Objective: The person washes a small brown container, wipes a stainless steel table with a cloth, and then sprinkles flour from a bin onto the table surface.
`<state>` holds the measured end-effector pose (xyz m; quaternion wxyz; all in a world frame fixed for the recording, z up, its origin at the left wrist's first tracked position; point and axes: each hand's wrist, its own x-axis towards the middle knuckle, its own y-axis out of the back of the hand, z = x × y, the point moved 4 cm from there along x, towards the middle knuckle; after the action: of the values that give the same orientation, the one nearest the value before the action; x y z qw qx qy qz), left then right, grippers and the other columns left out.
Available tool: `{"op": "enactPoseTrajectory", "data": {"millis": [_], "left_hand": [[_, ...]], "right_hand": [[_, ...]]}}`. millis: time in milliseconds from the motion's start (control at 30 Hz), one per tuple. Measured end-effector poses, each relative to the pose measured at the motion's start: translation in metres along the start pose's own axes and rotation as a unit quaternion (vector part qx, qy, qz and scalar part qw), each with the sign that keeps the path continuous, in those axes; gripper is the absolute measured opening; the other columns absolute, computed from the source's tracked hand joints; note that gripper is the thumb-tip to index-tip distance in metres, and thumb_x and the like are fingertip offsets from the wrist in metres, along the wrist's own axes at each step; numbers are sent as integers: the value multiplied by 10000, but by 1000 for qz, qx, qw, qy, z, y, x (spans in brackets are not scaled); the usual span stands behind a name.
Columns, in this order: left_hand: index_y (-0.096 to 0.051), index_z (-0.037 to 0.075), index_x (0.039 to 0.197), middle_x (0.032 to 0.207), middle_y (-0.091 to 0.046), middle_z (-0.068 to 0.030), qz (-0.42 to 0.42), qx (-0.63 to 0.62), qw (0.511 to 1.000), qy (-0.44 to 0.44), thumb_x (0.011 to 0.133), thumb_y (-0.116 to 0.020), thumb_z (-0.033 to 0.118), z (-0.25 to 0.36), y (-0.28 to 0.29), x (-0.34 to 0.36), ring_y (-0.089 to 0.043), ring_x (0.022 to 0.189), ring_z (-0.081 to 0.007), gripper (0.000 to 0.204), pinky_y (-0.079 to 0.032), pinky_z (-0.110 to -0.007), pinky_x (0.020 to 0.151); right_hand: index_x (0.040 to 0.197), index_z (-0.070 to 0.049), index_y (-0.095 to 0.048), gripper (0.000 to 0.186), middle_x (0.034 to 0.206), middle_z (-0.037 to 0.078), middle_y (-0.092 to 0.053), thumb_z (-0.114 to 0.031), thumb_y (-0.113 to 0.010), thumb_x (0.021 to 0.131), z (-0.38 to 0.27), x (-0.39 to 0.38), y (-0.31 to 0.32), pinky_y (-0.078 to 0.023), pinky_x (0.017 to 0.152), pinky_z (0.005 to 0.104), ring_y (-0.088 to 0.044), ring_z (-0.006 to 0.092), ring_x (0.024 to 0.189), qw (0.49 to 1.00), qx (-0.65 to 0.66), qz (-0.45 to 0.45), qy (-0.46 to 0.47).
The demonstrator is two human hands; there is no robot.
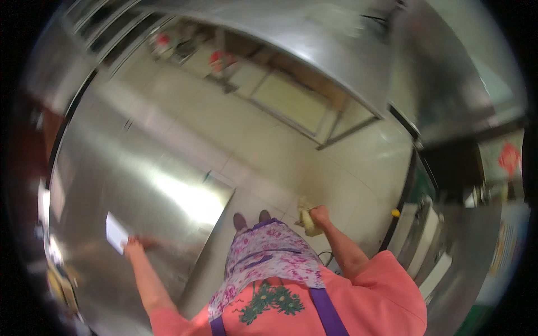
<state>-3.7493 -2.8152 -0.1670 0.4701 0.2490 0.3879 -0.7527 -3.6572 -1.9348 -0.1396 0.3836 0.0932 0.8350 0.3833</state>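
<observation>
Left hand (133, 246): fingers pinched on a flat, stiff-looking white rectangle (116, 233) over the brushed-metal bench (129, 173); contact unclear. Right hand (320, 216): fingers closed round a crumpled yellowish bundle (307, 220), above the pale tiled floor (263, 131); cloth or bag, contents, too blurred to tell. Thin floral apron (269, 253), wrinkled.
</observation>
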Motion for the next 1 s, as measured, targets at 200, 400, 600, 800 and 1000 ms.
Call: {"op": "enactPoseTrajectory", "data": {"millis": [200,400,600,800,1000], "left_hand": [[-612,-84,803,821,-639,-197,196,665,661,-287,846,-464,164,-108,-165,-197,-611,701,-245,293,-509,-341,584],[-615,-22,896,835,-625,-168,128,385,826,-391,805,-431,73,-229,-228,-271,-585,670,-217,226,-462,-306,532],[-575,18,1016,804,-574,-67,-310,439,797,-275,827,-525,64,-487,-347,-410,-540,640,-137,201,-434,-251,519],[-470,33,1257,1127,-516,-119,-669,576,465,66,866,-567,190,-753,-345,-667,-589,821,-180,432,-494,-283,637],[-456,26,1293,1231,-496,-97,-694,614,285,246,922,-514,304,-908,-293,-804,-486,1063,-145,467,-403,-253,872]], "right_hand": [[724,27,-661,268,791,252,-631,-212,-540,724,93,-72,37,-483,739,465,-615,421,802,948,126,188,-225],[775,53,-652,290,821,279,-625,-208,-534,728,206,-79,7,-476,742,489,-615,431,823,923,145,247,-255],[732,35,-657,256,741,250,-622,-146,-478,756,251,-71,104,-503,644,466,-628,396,701,846,248,320,-347],[700,69,-564,374,562,183,-518,-296,-577,779,258,-41,245,-401,512,385,-498,179,507,807,421,347,-227],[710,64,-534,351,532,111,-444,-251,-539,865,243,3,362,-363,496,342,-394,112,526,770,481,403,-113]]}}
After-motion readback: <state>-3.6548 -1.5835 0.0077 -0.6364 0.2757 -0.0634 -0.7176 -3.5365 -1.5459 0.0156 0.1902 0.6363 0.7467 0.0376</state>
